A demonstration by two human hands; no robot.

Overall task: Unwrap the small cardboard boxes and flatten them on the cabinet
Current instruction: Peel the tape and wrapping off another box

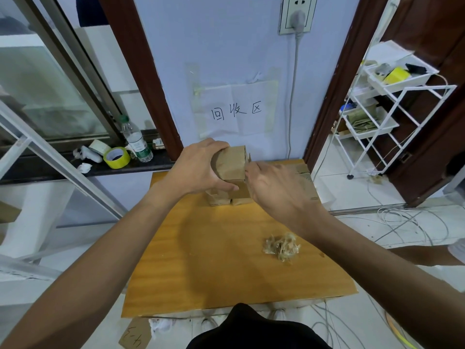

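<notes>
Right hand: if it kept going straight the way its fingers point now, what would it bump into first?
The right hand points left and slightly away, at the held cardboard box in the left hand. Its fingertips already sit at the box's right edge, so the box comes first, though depth is hard to judge.
</notes>
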